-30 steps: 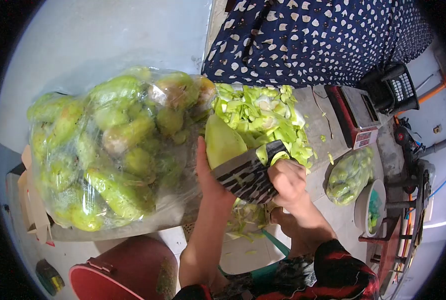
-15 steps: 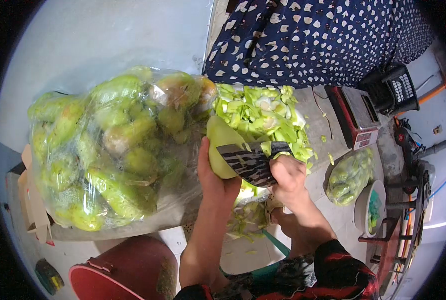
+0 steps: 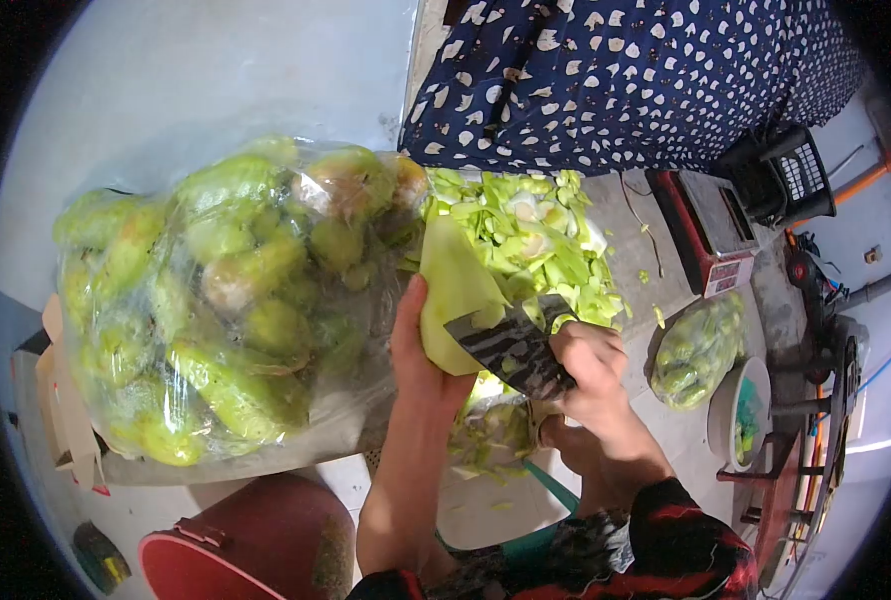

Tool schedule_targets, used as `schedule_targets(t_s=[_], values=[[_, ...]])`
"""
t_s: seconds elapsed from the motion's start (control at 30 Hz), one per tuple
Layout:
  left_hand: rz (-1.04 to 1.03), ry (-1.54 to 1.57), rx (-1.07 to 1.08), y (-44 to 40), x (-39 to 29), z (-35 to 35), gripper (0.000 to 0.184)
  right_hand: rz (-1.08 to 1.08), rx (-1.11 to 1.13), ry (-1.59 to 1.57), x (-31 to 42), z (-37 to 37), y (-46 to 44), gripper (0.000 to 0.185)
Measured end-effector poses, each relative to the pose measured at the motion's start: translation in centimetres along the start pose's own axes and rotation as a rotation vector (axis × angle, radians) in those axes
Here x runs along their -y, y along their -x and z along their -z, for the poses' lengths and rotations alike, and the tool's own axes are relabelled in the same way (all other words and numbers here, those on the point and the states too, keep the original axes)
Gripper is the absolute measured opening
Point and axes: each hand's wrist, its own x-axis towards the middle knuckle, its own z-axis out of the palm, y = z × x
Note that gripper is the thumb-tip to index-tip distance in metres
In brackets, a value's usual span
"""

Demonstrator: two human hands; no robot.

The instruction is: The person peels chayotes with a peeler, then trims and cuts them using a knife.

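A pale green peeled fruit (image 3: 453, 290) rests in my left hand (image 3: 418, 350), whose thumb and palm wrap its lower left side. My right hand (image 3: 591, 370) is closed on the handle of a wide dark knife (image 3: 516, 350). The blade, spotted with bits of peel, lies against the fruit's lower right side. Behind the fruit a heap of green and whitish peelings (image 3: 541, 225) covers part of the counter. To the left of my hands stands a large clear plastic bag of green fruits (image 3: 236, 290).
A red scale (image 3: 706, 230) and black basket (image 3: 791, 180) are at the upper right. Below them sit a bag of green produce (image 3: 699, 350) and a white tub (image 3: 741, 415). A red bin (image 3: 256, 540) stands below the counter (image 3: 336, 440). Patterned dark cloth (image 3: 606, 80) hangs behind.
The knife has moved off the fruit and back onto its lower right side, slightly lower than half a second ago. The fruit has turned in my left hand and shows a flatter face.
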Motion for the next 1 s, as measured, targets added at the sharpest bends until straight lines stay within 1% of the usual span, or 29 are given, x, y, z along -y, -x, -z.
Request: schedule_targets(t_s=[0.03, 0.1, 0.13, 0.2, 0.23, 0.27, 0.33, 0.4, 0.43, 0.47, 0.53, 0.6, 0.67, 0.8, 0.87, 0.9, 0.93, 1.0], values=[[-0.003, -0.011, 0.022, 0.1, 0.1, -0.3, 0.050, 0.000, -0.001, 0.001, -0.3, -0.1, 0.1, 0.035], [-0.015, -0.029, 0.054, 0.2, 0.4, -0.6, 0.051, -0.071, 0.007, 0.088, -1.6, -0.7, 0.4, 0.024], [-0.011, -0.031, 0.057, 0.2, 0.6, -0.2, 0.051, -0.144, 0.002, 0.122, -2.4, -1.3, 0.6, 0.023], [0.076, -0.046, 0.178, 0.1, 0.6, 1.1, 0.052, -0.166, -0.043, 0.146, -3.3, -1.7, 0.8, 0.023], [0.087, -0.060, 0.191, 0.2, 0.6, 1.0, 0.052, -0.160, -0.040, 0.144, -3.1, -1.3, 0.6, 0.023], [0.083, -0.056, 0.190, 0.3, 0.7, 0.5, 0.052, -0.129, -0.025, 0.128, -2.4, -0.7, 0.4, 0.024], [0.013, -0.032, 0.046, 0.3, 0.6, -0.4, 0.052, -0.107, -0.008, 0.109, -0.8, 0.2, -0.1, 0.024], [0.027, -0.029, 0.049, 0.0, 0.2, 0.2, 0.052, -0.012, 0.026, -0.023, 0.3, 0.9, -0.6, 0.025], [0.038, -0.043, 0.061, 0.1, 0.0, 0.3, 0.052, -0.001, 0.022, -0.029, 0.3, 0.8, -0.4, 0.025], [0.049, -0.056, 0.073, 0.3, -0.2, 0.2, 0.052, -0.001, 0.021, -0.029, 0.1, 0.5, -0.3, 0.025], [0.026, -0.027, 0.063, 0.2, 0.2, 0.0, 0.051, -0.009, -0.038, 0.078, -0.8, -0.4, -0.2, 0.025], [0.053, -0.056, 0.155, 0.2, 0.7, 0.7, 0.050, -0.134, 0.014, 0.126, -2.1, -0.8, 0.2, 0.022], [0.053, -0.073, 0.163, 0.2, 0.9, 0.7, 0.051, -0.196, -0.021, 0.140, -2.6, -1.3, 0.5, 0.029], [0.057, -0.121, 0.174, 0.4, 1.0, 0.3, 0.053, -0.172, -0.064, 0.132, -2.7, -1.4, 0.1, 0.024], [0.048, -0.146, 0.177, 0.4, 1.1, 0.3, 0.054, -0.375, 0.022, 0.211, -4.3, -1.8, 0.5, 0.024], [0.071, -0.147, 0.183, 0.2, 0.9, 0.8, 0.054, -0.422, 0.001, 0.176, -4.7, -1.9, 0.4, 0.024], [0.090, -0.142, 0.186, 0.1, 0.8, 1.2, 0.054, -0.417, 0.001, 0.175, -4.7, -1.8, 0.4, 0.024], [0.064, -0.071, 0.168, -0.4, 1.2, 1.3, 0.054, -0.539, 0.015, 0.119, -4.0, -1.0, 0.4, 0.020]])
